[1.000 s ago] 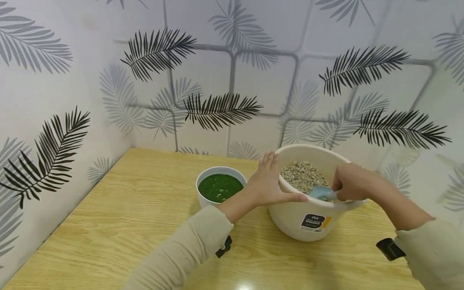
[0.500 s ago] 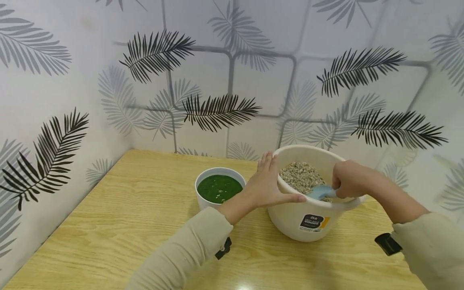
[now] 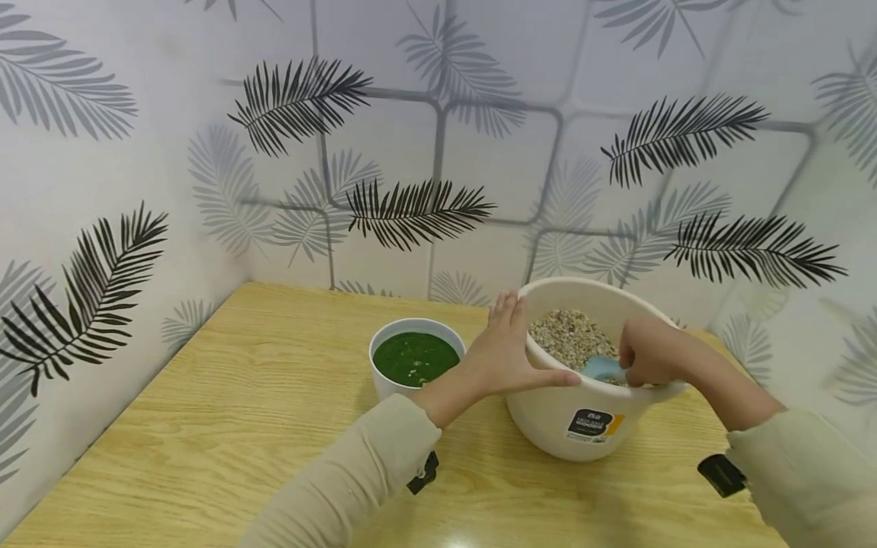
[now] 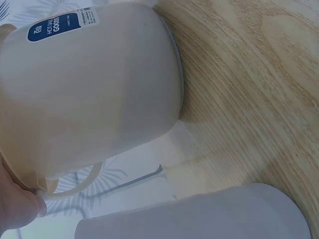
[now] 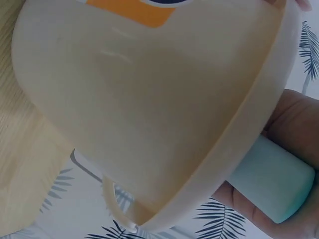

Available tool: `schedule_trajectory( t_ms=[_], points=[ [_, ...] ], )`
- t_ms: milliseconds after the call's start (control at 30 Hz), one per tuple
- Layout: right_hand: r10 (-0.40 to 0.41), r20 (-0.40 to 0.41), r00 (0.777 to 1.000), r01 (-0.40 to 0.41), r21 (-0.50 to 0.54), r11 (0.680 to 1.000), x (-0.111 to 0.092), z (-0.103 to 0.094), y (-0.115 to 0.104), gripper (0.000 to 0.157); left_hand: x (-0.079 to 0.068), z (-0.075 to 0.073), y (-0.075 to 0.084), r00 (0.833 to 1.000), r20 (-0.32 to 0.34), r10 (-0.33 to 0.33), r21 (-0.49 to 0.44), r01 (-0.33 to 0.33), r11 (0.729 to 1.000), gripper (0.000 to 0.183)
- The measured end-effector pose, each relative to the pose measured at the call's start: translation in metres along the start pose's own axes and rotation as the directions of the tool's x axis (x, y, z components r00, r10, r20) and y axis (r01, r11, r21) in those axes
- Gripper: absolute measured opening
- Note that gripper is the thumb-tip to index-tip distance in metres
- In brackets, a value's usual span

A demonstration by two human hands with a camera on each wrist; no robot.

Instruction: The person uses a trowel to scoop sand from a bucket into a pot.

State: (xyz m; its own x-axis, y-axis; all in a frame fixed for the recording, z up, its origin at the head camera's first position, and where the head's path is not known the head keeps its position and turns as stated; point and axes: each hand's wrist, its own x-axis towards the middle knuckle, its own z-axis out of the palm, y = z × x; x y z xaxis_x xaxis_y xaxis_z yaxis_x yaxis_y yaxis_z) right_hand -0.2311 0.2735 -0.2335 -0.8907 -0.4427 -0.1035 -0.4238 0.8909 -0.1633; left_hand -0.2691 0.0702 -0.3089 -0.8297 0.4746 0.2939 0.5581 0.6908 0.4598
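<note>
Grain lies inside the bucket, and the scoop sits in it by the bucket's near rim. The right hand, at the bucket's right side, has its fingers curled round the scoop's handle. The left hand rests on the bucket's left rim, thumb and fingers spread wide along it. Just left of the bucket stands a bowl of something green (pale flecks dot its surface), and one worktop carries both.
</note>
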Motion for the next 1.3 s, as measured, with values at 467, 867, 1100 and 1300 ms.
schedule_trajectory(
  t_ms=[467,867,1100,1300],
  points=[
    [-0.053,-0.083,0.995,0.047,-0.074,0.996,0.005,0.008,0.000,0.044,0.001,0.004,-0.001,0.998,-0.054,0.025,-0.051,-0.027,0.998,0.123],
    [0.014,-0.155,0.988,-0.023,-0.058,0.998,0.009,0.014,-0.009,0.042,0.000,0.004,-0.001,0.999,-0.045,0.006,-0.049,-0.008,0.999,0.123],
    [-0.047,-0.220,0.974,0.022,-0.116,0.993,0.010,0.019,-0.015,0.044,-0.001,0.003,-0.001,0.999,-0.035,-0.007,-0.048,0.005,0.999,0.123],
    [0.007,-0.189,0.982,-0.011,-0.022,1.000,0.007,0.018,-0.009,0.041,-0.002,0.004,-0.001,0.999,-0.041,0.001,-0.050,-0.003,0.999,0.123]
  ],
)
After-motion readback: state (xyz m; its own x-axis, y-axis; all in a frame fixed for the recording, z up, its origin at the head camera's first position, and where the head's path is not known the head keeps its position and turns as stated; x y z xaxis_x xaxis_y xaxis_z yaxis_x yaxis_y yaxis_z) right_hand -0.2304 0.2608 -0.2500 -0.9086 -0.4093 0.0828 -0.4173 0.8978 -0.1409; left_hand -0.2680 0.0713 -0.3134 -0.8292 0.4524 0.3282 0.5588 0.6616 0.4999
